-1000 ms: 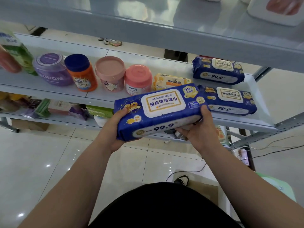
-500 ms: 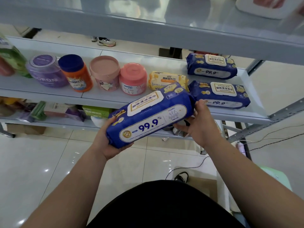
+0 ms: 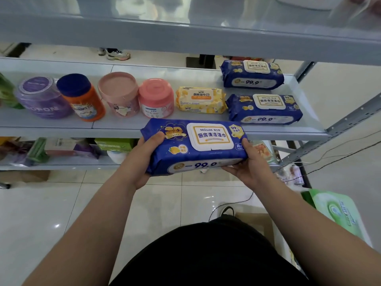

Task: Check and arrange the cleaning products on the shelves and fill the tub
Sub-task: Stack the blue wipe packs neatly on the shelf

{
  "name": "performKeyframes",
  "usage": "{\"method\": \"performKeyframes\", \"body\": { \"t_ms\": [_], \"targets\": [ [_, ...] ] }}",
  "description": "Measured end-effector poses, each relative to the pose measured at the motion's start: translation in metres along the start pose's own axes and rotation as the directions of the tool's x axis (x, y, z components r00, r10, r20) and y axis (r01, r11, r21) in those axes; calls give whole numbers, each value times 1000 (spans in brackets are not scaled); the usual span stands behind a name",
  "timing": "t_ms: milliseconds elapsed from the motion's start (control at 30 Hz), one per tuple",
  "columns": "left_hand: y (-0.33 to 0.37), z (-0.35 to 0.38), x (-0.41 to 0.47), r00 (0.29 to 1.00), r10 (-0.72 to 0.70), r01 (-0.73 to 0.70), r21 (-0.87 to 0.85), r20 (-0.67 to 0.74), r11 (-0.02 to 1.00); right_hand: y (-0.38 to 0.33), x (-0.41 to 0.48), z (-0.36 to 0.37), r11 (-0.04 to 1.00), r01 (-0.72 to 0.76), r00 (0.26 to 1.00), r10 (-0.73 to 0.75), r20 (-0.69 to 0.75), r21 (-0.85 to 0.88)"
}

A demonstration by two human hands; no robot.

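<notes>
I hold a blue wet-wipes pack (image 3: 198, 146) with both hands, just in front of the middle shelf's front edge (image 3: 82, 132). My left hand (image 3: 142, 159) grips its left end, thumb on top. My right hand (image 3: 250, 164) grips the right end from below. The white lid faces up and the "99.9" side faces me. On the shelf lie two more blue packs (image 3: 252, 74) (image 3: 265, 109) and a yellow lemon pack (image 3: 201, 100).
Left on the same shelf stand a pink jar (image 3: 155, 98), a pink tub (image 3: 119, 93), an orange jar with a blue lid (image 3: 81, 97) and a purple jar (image 3: 41, 98). A lower shelf (image 3: 61, 165) holds mixed packets. A green pack (image 3: 338, 213) lies at the lower right. Cables cross the floor.
The pack was tilted with its "99.9" side up half a second ago; now it is turned back level with the lid on top and sits closer to the shelf edge.
</notes>
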State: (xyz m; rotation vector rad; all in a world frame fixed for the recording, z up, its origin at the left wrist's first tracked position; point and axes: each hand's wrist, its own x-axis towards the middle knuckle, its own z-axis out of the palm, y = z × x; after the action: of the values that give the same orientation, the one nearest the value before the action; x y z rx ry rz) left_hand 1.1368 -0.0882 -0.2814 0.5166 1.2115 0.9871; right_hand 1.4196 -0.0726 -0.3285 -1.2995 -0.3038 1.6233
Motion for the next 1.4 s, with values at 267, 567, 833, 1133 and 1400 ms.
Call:
{"method": "performKeyframes", "body": {
  "t_ms": [267, 567, 833, 1133, 1400],
  "targets": [
    [0, 15, 18, 998, 18, -14, 75, -54, 997, -6, 2, -15, 997, 72, 997, -73, -39, -33],
    [4, 87, 64, 989, 128, -123, 69, -76, 990, -76, 31, -46, 965, 221, 972, -229, -47, -138],
    [17, 158, 139, 968, 251, -249, 79, -27, 965, -157, 90, -66, 871, 331, 922, -381, -71, -364],
    [37, 237, 238, 937, 343, -349, 202, 64, 915, -243, 173, -84, 577, 396, 790, -610, -55, -714],
    [44, 269, 302, 916, 394, -396, 338, 80, 853, -273, 240, -93, 453, 343, 797, -603, 0, -823]
  ]
}}
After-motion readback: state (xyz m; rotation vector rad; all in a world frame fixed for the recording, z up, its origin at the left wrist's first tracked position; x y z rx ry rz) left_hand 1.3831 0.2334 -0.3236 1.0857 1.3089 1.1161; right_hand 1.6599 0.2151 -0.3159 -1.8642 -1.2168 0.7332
